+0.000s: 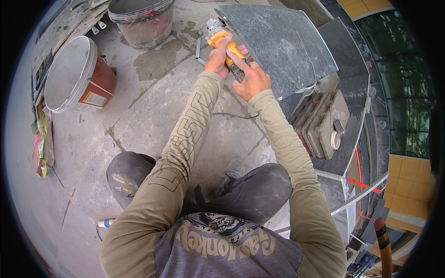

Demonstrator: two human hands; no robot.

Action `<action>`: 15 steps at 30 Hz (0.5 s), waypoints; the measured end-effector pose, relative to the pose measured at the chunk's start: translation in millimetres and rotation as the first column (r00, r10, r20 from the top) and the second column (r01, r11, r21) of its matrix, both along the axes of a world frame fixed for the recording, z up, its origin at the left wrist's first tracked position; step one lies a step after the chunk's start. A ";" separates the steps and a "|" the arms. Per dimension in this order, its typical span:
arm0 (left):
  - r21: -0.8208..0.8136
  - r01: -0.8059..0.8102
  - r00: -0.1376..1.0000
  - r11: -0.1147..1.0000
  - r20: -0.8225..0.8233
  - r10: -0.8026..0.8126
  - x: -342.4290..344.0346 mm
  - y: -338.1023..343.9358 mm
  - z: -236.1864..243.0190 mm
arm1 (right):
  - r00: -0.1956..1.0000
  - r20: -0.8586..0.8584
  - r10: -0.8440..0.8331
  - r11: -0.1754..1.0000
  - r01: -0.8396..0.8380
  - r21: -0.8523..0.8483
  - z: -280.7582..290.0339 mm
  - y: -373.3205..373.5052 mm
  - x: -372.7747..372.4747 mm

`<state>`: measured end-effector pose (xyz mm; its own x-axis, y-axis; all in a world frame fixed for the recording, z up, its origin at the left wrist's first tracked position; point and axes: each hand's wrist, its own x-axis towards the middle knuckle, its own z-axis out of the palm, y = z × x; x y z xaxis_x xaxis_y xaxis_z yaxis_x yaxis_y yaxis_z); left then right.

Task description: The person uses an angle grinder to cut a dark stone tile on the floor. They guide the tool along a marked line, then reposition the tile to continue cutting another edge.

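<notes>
An orange and grey angle grinder (219,38) is held out in front of me, its metal head tilted toward the far left. My left hand (216,63) is closed round the front of its body. Farther back on the body, my right hand (252,78) grips it with the fingers wrapped over. The grinder sits beside the left edge of a large dark grey stone slab (282,44). Whether the disc touches the slab cannot be made out. A small metal square-shaped bar (199,45) lies on the floor left of the grinder.
Two buckets stand to the left: a dirty one (143,30) and a red-and-white one (99,88). Stacked rough blocks (320,120) rise at the right, with a tape roll (334,140) by them. A dark cable (236,116) crosses the concrete floor near my arms.
</notes>
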<state>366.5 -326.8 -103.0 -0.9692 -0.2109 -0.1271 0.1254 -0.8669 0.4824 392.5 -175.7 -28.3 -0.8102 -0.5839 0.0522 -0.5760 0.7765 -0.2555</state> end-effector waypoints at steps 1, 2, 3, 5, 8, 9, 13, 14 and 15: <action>0.001 0.001 1.000 1.000 -0.005 -0.001 -0.1 0.2 -1.0 | 1.000 -0.006 0.007 1.000 -0.007 -0.009 -0.4 0.8 0.3; 0.003 0.002 1.000 1.000 -0.010 -0.002 -0.5 0.4 -2.0 | 1.000 -0.012 0.013 1.000 -0.013 -0.019 -0.2 1.4 0.7; -0.004 -0.003 1.000 1.000 -0.007 0.003 0.0 0.9 -1.7 | 1.000 -0.001 0.010 1.000 -0.010 -0.018 0.0 2.1 1.3; -0.017 -0.012 1.000 1.000 -0.002 0.012 1.3 2.6 -1.5 | 1.000 0.020 0.003 1.000 -0.003 -0.016 0.8 3.0 2.3; -0.016 -0.008 1.000 1.000 0.020 0.008 2.0 5.1 0.0 | 0.998 -0.056 0.033 0.999 -0.033 -0.011 -4.6 6.9 0.0; -0.019 -0.005 1.000 1.000 0.014 0.006 1.3 4.7 -0.6 | 0.997 -0.063 0.037 0.999 -0.038 -0.021 -4.8 6.4 -0.4; -0.030 -0.003 1.000 1.000 0.003 0.003 -4.9 -1.6 -4.2 | 0.999 -0.031 0.014 1.000 -0.014 -0.004 -1.1 -0.8 -1.7; -0.033 -0.005 1.000 0.999 0.003 0.005 -6.0 -4.1 -6.0 | 1.000 -0.008 -0.001 1.000 0.001 0.014 0.5 -3.9 -1.8; -0.026 -0.007 1.000 1.000 0.002 0.007 -6.4 -4.6 -5.7 | 1.000 0.001 -0.003 1.000 0.003 0.017 0.4 -5.0 -2.8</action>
